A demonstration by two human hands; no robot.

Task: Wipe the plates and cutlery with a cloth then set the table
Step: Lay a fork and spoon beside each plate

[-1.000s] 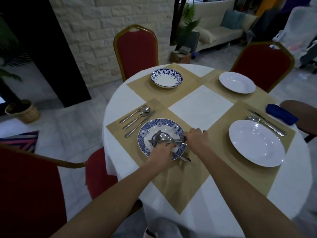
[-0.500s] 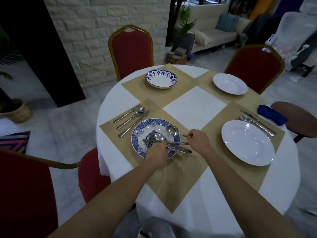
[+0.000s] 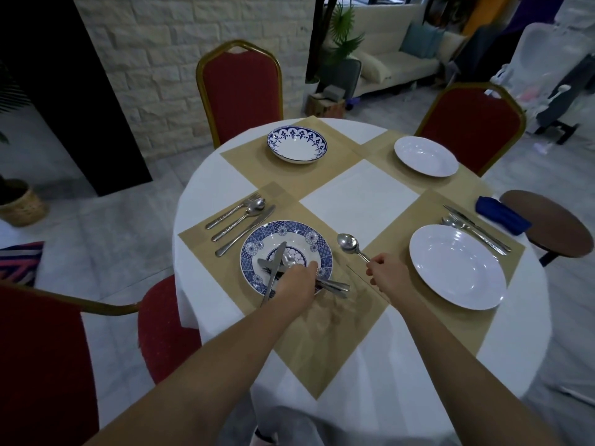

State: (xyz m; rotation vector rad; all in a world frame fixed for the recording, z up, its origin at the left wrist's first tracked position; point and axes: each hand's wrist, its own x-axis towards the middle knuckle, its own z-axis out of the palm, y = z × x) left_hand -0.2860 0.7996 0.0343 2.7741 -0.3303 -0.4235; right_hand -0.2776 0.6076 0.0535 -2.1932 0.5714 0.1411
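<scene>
You held the spoon (image 3: 347, 243) by the end of its handle, pinched in the curled fingers of your right hand (image 3: 384, 273). Its bowl pointed away from you, lifted over the tan placemat (image 3: 338, 336) just right of the patterned plate (image 3: 289, 227). Your left hand (image 3: 296, 283) lay over the near right part of that plate, fingers bent down onto the loose cutlery (image 3: 335, 286) heaped there and gripping it, with handles sticking out past the rim toward your right hand. A knife (image 3: 273, 272) lay across the plate, its handle reaching over the near rim beside your left wrist.

Left of the plate, a fork, spoon and knife set (image 3: 240, 217) lay side by side on the same mat. To your right sat a white plate (image 3: 457, 265), with more cutlery (image 3: 476, 230) just beyond it and the folded blue cloth (image 3: 502, 214) near the edge of the table (image 3: 360, 410). At the far side stood a blue-rimmed bowl (image 3: 297, 144) and a smaller white plate (image 3: 425, 156). Red chairs (image 3: 241, 88) ringed the table.
</scene>
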